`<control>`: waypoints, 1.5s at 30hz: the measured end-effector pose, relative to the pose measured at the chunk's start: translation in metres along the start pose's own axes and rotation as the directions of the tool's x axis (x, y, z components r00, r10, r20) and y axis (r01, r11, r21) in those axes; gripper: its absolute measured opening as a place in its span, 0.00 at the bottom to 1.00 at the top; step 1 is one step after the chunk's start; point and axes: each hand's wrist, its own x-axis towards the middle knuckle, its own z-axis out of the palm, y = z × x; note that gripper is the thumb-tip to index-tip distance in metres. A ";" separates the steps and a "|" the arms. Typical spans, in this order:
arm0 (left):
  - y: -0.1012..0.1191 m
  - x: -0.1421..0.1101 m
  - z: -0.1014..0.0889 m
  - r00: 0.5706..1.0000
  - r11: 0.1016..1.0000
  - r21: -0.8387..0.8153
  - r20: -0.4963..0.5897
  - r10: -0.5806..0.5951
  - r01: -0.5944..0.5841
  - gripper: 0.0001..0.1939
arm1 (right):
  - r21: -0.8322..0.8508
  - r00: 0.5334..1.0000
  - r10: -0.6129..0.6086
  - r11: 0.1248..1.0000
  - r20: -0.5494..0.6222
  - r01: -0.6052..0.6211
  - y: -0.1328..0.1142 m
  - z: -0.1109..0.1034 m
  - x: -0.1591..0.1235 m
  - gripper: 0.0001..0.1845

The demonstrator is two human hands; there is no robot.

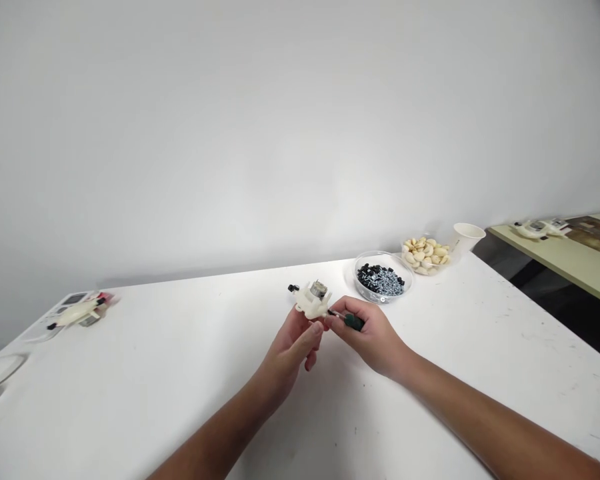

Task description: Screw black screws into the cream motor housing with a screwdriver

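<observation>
- While the left hand curls closed around one white plastic housing, a small metal motor sits on it
- The right hand pinches one green-handled screwdriver, tip at the housing
- One glass bowl holds many screws and black pieces
- Beside it lie one heap of pale nuts and one paper cup
- Two more white assemblies: one on the white table, one on a pale green table, below a white wall

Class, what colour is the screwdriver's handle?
The screwdriver handle is dark green, best seen in the head view.
</observation>
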 end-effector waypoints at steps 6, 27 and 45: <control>-0.012 0.003 0.001 0.990 0.999 -0.040 -0.138 -0.036 0.030 0.24 | 0.007 0.983 0.013 1.000 0.182 -0.014 -0.003 0.007 -0.005 0.10; 0.003 0.014 -0.020 0.991 0.978 -0.168 -0.027 -0.130 0.124 0.07 | -0.507 0.973 -0.051 0.847 0.224 0.161 -0.009 -0.025 0.002 0.07; 0.011 0.014 -0.022 0.985 0.993 0.112 0.170 0.019 -0.038 0.23 | -0.528 0.914 -0.387 0.755 0.119 0.389 -0.007 -0.033 0.007 0.06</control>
